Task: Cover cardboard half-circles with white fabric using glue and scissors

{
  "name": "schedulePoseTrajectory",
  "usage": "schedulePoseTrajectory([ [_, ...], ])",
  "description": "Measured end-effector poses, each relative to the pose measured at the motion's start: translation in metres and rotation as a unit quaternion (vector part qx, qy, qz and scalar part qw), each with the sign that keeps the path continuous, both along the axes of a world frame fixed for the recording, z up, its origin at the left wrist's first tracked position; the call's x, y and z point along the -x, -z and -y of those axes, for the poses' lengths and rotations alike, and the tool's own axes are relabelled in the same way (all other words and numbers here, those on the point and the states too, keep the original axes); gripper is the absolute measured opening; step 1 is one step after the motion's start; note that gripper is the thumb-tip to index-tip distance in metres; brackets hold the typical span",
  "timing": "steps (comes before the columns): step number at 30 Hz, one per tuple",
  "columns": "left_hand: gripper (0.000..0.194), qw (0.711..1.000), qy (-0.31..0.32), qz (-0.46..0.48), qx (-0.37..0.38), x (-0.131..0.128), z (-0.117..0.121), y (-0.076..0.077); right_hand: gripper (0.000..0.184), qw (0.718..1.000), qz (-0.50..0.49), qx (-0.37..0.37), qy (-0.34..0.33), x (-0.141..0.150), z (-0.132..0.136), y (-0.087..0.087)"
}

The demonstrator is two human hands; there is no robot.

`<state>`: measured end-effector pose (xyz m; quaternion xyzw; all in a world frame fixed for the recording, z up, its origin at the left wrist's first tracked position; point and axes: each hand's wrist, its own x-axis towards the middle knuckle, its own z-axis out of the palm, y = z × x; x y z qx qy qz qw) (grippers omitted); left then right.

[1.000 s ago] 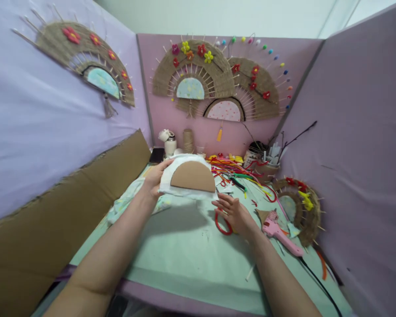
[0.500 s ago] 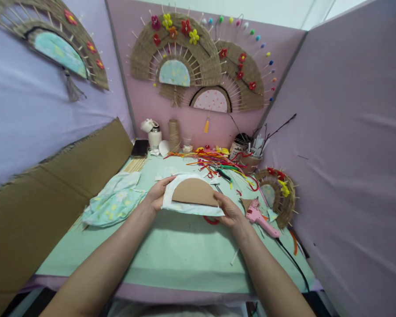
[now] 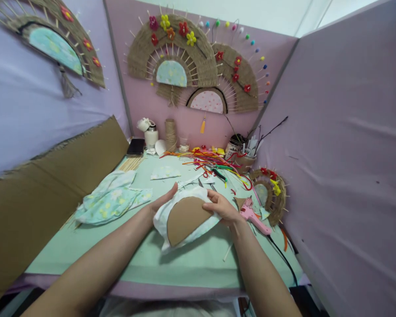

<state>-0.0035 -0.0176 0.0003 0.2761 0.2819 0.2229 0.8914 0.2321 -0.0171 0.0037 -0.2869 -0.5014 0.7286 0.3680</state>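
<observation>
A brown cardboard half circle (image 3: 186, 220) lies against a larger piece of pale floral fabric (image 3: 162, 216), whose border shows around it. My right hand (image 3: 221, 207) is closed on the upper right of both, thumb on the cardboard and fingers on the fabric edge. My left hand (image 3: 163, 200) supports the fabric's left side; its thumb points up and its other fingers are hidden behind the cloth. The piece is tilted, held above the table. Behind it lie scissors (image 3: 212, 186), partly covered, and a flat half circle of floral fabric (image 3: 165, 172).
A pink glue gun (image 3: 255, 219) with a black cord lies right, beside a small woven fan (image 3: 277, 198). Crumpled floral fabric (image 3: 110, 209) lies left, near a cardboard panel (image 3: 59, 176). Pipe cleaners (image 3: 204, 158), pliers (image 3: 219, 174) and a twine spool (image 3: 170, 134) are farther back.
The cardboard and fabric have turned, their left end swinging down toward me. My right hand has shifted to the upper edge, and my left thumb has lifted from the fabric.
</observation>
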Motion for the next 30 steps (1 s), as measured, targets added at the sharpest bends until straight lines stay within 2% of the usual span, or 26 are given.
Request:
schedulePoseTrajectory([
  [2,0.071,0.999,-0.002,-0.027,-0.034,0.0,0.002,0.004,0.054,0.999,0.03,-0.019,0.013,-0.002,0.001,-0.001],
  [4,0.052,0.995,0.01,-0.071,-0.065,0.0,0.004,0.004,0.054,0.996,0.066,-0.046,0.032,-0.002,0.001,-0.002],
  [6,0.039,0.991,0.025,-0.098,-0.088,-0.001,0.005,0.002,0.054,0.986,0.118,-0.086,0.077,-0.002,-0.001,-0.002],
  [8,0.035,0.991,0.008,-0.085,-0.103,0.001,0.004,-0.001,0.056,0.968,0.168,-0.122,0.142,-0.001,-0.006,0.0],
  [10,0.031,0.991,-0.07,-0.041,-0.108,0.007,0.0,-0.006,0.057,0.945,0.208,-0.143,0.208,-0.001,-0.012,0.004],
  [11,0.029,0.985,-0.135,-0.014,-0.11,0.012,-0.003,-0.009,0.055,0.932,0.231,-0.15,0.235,-0.001,-0.014,0.006],
  [14,0.036,0.93,-0.348,0.058,-0.103,0.03,-0.013,-0.017,0.038,0.882,0.328,-0.18,0.286,-0.003,-0.016,0.012],
  [15,0.043,0.911,-0.392,0.071,-0.101,0.034,-0.016,-0.019,0.032,0.865,0.362,-0.191,0.29,-0.002,-0.015,0.013],
  [17,0.054,0.887,-0.442,0.089,-0.102,0.039,-0.019,-0.024,0.024,0.837,0.421,-0.208,0.28,0.0,-0.009,0.015],
  [21,0.062,0.881,-0.451,0.105,-0.098,0.035,-0.018,-0.03,0.021,0.803,0.502,-0.215,0.236,0.006,0.002,0.015],
  [24,0.06,0.89,-0.437,0.101,-0.085,0.031,-0.014,-0.032,0.019,0.795,0.528,-0.209,0.215,0.006,0.005,0.013],
  [27,0.059,0.896,-0.429,0.089,-0.074,0.03,-0.012,-0.033,0.021,0.804,0.521,-0.191,0.215,0.005,0.004,0.014],
  [30,0.06,0.897,-0.425,0.09,-0.08,0.031,-0.011,-0.033,0.025,0.835,0.478,-0.159,0.222,0.003,0.002,0.019],
])
